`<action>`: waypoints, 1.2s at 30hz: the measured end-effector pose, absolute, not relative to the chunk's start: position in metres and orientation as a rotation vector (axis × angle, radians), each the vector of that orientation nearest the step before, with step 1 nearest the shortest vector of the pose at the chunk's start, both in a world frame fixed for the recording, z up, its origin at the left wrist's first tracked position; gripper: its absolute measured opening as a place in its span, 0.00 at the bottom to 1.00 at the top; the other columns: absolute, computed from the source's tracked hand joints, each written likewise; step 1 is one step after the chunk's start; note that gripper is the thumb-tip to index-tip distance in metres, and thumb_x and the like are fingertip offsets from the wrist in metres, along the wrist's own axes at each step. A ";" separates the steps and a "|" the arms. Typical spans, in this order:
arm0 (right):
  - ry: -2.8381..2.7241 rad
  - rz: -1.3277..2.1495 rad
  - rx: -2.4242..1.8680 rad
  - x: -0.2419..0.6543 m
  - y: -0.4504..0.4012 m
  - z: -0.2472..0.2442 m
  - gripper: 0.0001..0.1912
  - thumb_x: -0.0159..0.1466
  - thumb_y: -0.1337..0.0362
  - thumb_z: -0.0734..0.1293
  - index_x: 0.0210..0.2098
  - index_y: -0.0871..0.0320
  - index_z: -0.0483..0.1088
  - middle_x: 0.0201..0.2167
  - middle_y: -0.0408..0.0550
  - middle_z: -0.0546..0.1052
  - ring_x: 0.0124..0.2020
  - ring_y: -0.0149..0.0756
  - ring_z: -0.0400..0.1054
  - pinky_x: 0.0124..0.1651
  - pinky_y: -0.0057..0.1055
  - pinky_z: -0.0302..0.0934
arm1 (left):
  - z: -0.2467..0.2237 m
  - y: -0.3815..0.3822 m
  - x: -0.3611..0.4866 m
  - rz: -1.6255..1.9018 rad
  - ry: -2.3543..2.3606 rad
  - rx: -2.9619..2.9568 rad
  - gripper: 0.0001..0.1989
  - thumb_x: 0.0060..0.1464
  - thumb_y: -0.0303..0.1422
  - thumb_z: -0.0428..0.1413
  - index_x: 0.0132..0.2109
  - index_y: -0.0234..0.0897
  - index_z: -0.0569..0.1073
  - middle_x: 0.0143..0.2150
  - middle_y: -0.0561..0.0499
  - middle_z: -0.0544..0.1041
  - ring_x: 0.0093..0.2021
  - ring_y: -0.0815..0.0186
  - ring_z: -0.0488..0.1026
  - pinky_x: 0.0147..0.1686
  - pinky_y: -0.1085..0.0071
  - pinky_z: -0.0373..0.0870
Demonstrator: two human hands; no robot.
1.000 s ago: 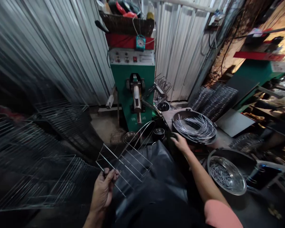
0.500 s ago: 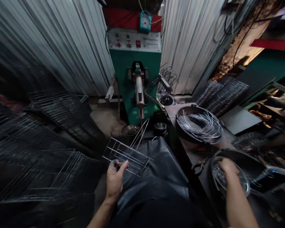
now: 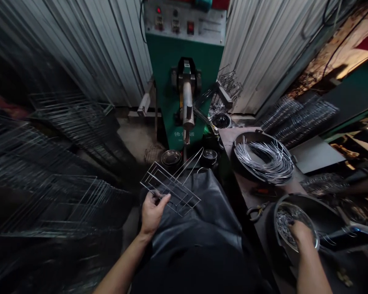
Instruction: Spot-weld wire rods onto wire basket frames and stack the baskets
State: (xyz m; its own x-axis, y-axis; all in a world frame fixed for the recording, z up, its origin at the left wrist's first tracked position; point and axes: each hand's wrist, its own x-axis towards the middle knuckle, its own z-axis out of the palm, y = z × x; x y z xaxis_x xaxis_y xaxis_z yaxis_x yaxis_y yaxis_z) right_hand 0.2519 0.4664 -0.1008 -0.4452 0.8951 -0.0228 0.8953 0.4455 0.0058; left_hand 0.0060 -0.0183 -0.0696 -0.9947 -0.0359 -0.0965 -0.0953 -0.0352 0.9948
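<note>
My left hand (image 3: 155, 212) is closed on the near-left edge of a wire rack (image 3: 178, 188), its thumb on top. The rack is a small rectangular grid of thin metal rods, tilted above my lap, with a long V of wire sticking out toward the machine. My right hand (image 3: 303, 237) reaches into a clear round bowl (image 3: 317, 245). Its fingertips are pressed together among small metal pieces (image 3: 283, 224); whatever they pinch is hidden. In front of me stands a green spot welder (image 3: 159, 61), its cylindrical electrode arm (image 3: 187, 98) pointing down toward the rack.
On the bench to my right, a round pan (image 3: 259, 179) holds bent metal wires (image 3: 270, 163). Pliers (image 3: 257, 211) lie near the bench edge. Stacked wire grids (image 3: 58, 204) fill the left side. Small metal bowls (image 3: 171, 157) sit below the welder. A black apron (image 3: 202, 220) covers my lap.
My view has tipped downward and shifted left. The rack has turned slightly in my left hand. My right hand has drawn back a little toward me, still inside the bowl.
</note>
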 end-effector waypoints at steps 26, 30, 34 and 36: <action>2.372 -2.212 0.214 -0.047 0.198 -0.044 0.18 0.54 0.49 0.65 0.22 0.59 0.66 0.16 0.38 0.63 0.19 0.26 0.55 0.24 0.25 0.50 | -0.061 -0.020 -0.006 2.238 2.112 -0.087 0.16 0.42 0.38 0.61 0.31 0.38 0.61 0.24 0.58 0.67 0.26 0.70 0.70 0.31 0.71 0.66; 2.236 -2.407 0.286 -0.055 0.200 -0.052 0.19 0.54 0.48 0.66 0.22 0.58 0.65 0.16 0.38 0.62 0.19 0.26 0.54 0.23 0.25 0.51 | -0.059 -0.014 -0.018 2.191 2.131 -0.067 0.17 0.41 0.40 0.61 0.32 0.37 0.62 0.24 0.58 0.67 0.25 0.69 0.70 0.30 0.71 0.66; 2.095 -2.541 0.358 -0.068 0.200 -0.052 0.18 0.52 0.49 0.67 0.22 0.58 0.64 0.17 0.38 0.62 0.18 0.25 0.53 0.22 0.24 0.50 | -0.060 -0.009 -0.033 2.170 2.144 -0.047 0.17 0.42 0.41 0.61 0.32 0.37 0.62 0.24 0.57 0.67 0.26 0.69 0.69 0.31 0.71 0.65; 2.069 -2.569 0.375 -0.075 0.199 -0.052 0.19 0.51 0.49 0.68 0.22 0.58 0.64 0.17 0.38 0.62 0.18 0.25 0.54 0.21 0.24 0.50 | -0.061 -0.007 -0.039 2.171 2.122 -0.061 0.18 0.42 0.42 0.61 0.33 0.37 0.63 0.24 0.57 0.67 0.26 0.69 0.69 0.31 0.71 0.65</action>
State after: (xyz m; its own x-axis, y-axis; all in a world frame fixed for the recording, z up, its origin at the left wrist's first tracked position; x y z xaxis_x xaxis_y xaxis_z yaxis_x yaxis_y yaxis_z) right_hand -0.0752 0.1990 -0.0516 -0.9588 0.2768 -0.0634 0.0029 -0.2136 -0.9769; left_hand -0.0395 -0.0071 -0.0610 -0.9937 0.0473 -0.1019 -0.1030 -0.0201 0.9945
